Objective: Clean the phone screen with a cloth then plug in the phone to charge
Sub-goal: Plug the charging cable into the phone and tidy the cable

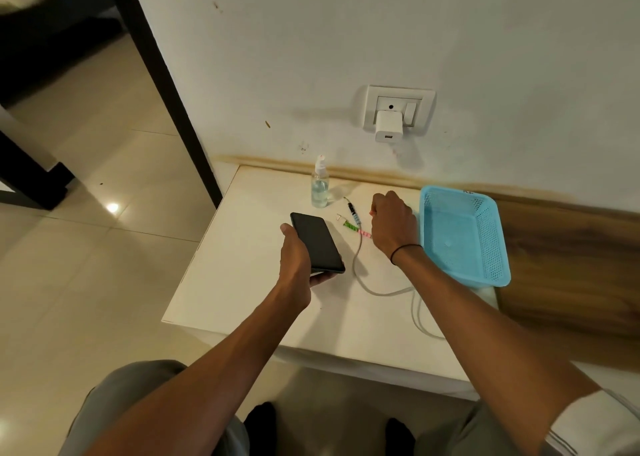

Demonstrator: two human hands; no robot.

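Observation:
My left hand (298, 255) holds a black phone (317, 241) screen-up just above the white table (242, 282). My right hand (393, 223) is closed in a fist over the table, right beside the coloured connector ends (353, 222) of a grey multi-head charging cable (367, 282). Whether the fist grips the cable's pink section is hidden by the hand. A white charger adapter (388, 131) sits in the wall socket (398, 109) with nothing in its USB port. No cloth is visible.
A clear spray bottle (319, 187) stands at the table's back edge near the wall. An empty light blue plastic basket (464, 234) sits at the table's right. A dark door frame (166, 85) runs along the left, with tiled floor beyond.

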